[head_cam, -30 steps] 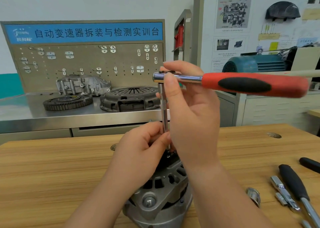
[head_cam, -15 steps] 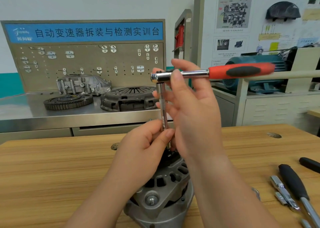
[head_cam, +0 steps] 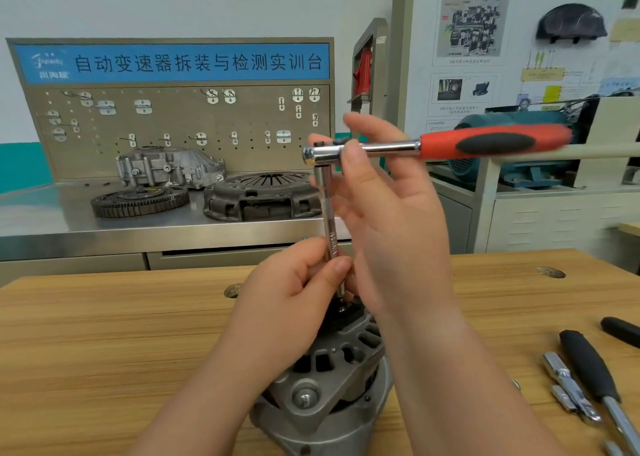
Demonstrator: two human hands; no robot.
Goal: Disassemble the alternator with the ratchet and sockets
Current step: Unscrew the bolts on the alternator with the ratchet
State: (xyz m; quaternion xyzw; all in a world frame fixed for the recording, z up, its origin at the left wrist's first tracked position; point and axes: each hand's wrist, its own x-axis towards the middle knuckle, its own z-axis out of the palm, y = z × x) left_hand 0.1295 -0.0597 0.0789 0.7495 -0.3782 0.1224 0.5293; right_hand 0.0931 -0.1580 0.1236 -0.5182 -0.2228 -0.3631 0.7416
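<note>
Alternator [head_cam: 332, 386], grey round metal, stands on the light wooden table [head_cam: 104, 351] close to me | I see left hand [head_cam: 294, 303] pinching the thin silver extension bar [head_cam: 327, 210] low down, right above it | right hand [head_cam: 391, 213] pinches the red-and-black ratchet [head_cam: 485, 142] at its silver head, handle pointing right

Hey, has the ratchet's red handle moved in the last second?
Yes. The red handle swung away from the camera, its end now overlapping the teal motor instead of passing below it; the ratchet head stayed put.
</note>
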